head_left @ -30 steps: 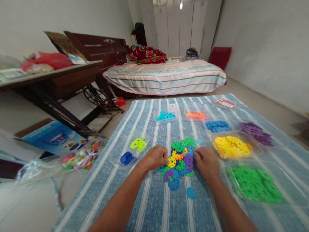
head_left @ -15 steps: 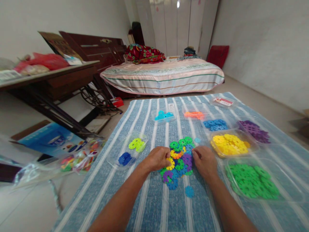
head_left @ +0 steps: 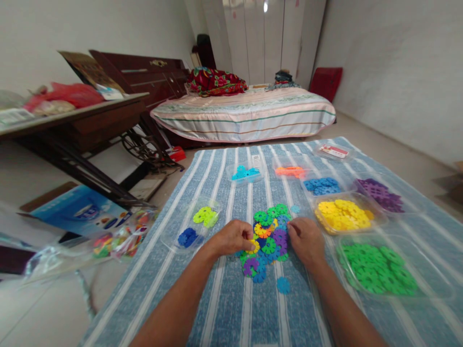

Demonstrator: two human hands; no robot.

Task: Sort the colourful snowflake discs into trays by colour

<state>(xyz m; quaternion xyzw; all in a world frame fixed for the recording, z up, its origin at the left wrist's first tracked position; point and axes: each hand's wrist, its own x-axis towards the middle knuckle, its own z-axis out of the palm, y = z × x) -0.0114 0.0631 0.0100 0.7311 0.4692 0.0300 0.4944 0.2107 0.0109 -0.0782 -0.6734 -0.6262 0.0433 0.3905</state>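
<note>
A mixed pile of coloured plastic snowflake discs lies on a blue striped cloth. My left hand rests at the pile's left edge, its fingertips pinching a yellow disc. My right hand sits curled at the pile's right edge, fingertips touching purple and blue discs; I cannot see whether it grips one. A single blue disc lies apart, in front of the pile.
Clear trays hold sorted discs: green, yellow, purple, blue, orange, cyan, and lime with dark blue. A bag of discs, a wooden table and a bed lie beyond.
My left hand has slid slightly right and closed its fingers on the yellow disc. My right hand has barely moved. The view shifted a little.
</note>
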